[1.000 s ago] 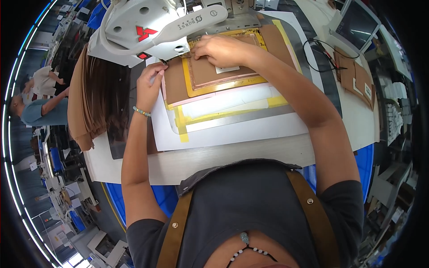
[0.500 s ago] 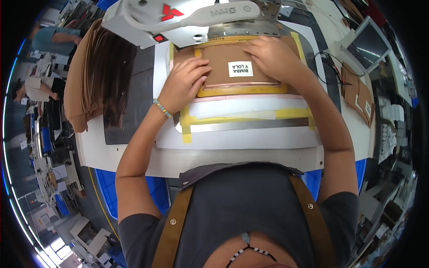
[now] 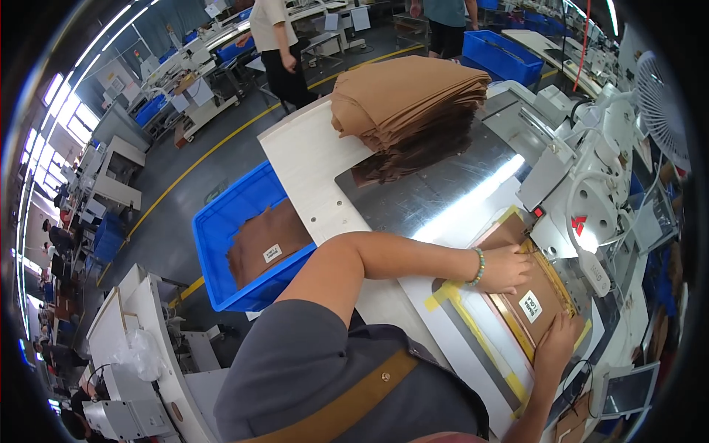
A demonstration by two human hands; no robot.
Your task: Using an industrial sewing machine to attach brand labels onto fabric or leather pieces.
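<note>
A flat brown leather-like piece with a white label lies inside a yellow-edged clamp frame, beside the head of a white sewing machine. My left hand rests on the piece's left part, palm down with fingers stretched out. On the right end of the frame lies my right hand, its fingers spread over the border and the piece's edge. Neither hand grips anything. A pale sheet with yellow tape lies under the near side of the frame.
A tall stack of brown pieces stands on the table's far left. Below the table edge, a blue bin holds more brown pieces. A small screen is at lower right. People stand beyond the stack.
My view has swung left, bringing the blue bin and aisle into sight. Both hands stay on the framed piece, with the left hand lying flatter over it.
</note>
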